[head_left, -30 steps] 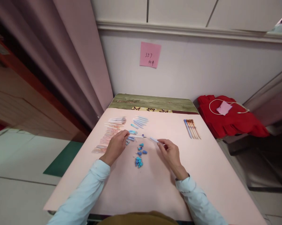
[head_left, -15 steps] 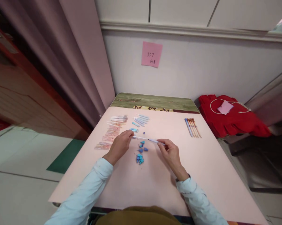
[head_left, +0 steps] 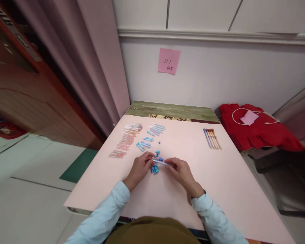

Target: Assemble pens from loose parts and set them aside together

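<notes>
A light blue pen barrel (head_left: 160, 162) lies crosswise between my hands, above the middle of the table. My right hand (head_left: 181, 171) pinches its right end between thumb and fingers. At the other end, the closed fingertips of my left hand (head_left: 141, 166) meet the barrel's narrow tip. Just below and behind the barrel are small blue and turquoise pen parts (head_left: 155, 169), partly covered by my left fingers. A dark blue ring-like piece (head_left: 159, 142) lies on its own farther back.
Pink clear barrels (head_left: 125, 142) and white refills (head_left: 133, 127) lie at the left. Blue barrels (head_left: 156, 128) and blue clip pieces (head_left: 145, 144) sit at centre back. Several assembled pens (head_left: 212, 139) lie side by side at right. A red cloth (head_left: 264, 132) is beyond the table's right edge.
My hands have come closer together and nearer to me. The thin white refill that stretched between left hand and barrel no longer shows. Blue clip pieces behind my left hand are now uncovered.
</notes>
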`<act>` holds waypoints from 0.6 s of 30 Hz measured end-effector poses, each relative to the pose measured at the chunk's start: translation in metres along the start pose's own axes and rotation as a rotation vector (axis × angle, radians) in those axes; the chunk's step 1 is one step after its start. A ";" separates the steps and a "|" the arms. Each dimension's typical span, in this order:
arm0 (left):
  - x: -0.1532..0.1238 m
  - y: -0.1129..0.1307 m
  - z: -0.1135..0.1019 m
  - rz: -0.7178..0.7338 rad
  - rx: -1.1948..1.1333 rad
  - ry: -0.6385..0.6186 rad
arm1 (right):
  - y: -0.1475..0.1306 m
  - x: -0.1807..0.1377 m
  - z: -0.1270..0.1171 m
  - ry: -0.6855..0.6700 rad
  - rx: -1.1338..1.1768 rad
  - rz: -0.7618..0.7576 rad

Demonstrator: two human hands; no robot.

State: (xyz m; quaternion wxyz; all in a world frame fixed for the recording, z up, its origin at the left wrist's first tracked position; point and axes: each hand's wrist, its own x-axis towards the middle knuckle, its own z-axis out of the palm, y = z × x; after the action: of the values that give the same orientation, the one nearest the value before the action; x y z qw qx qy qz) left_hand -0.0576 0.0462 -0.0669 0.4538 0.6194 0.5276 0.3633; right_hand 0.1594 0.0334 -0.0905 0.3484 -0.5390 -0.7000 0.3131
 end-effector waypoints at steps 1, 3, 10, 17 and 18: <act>-0.004 -0.001 0.003 -0.010 -0.031 -0.001 | 0.000 -0.002 0.000 -0.009 -0.035 -0.014; -0.009 0.002 0.006 0.010 -0.030 0.002 | 0.000 -0.006 -0.002 -0.016 -0.076 -0.033; -0.001 0.005 -0.021 0.176 0.315 0.332 | 0.012 0.002 -0.022 0.330 -0.115 0.157; 0.036 -0.035 -0.039 -0.015 0.496 0.441 | 0.041 0.015 -0.028 0.446 -0.399 0.263; 0.040 -0.038 -0.035 -0.002 0.512 0.441 | 0.043 0.015 -0.027 0.452 -0.419 0.263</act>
State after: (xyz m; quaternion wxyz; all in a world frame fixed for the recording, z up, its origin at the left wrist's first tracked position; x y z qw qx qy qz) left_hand -0.0956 0.0931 -0.0925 0.1589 0.6194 0.6877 0.3438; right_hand 0.2022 0.0595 -0.1081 0.3330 -0.7404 -0.5786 0.0775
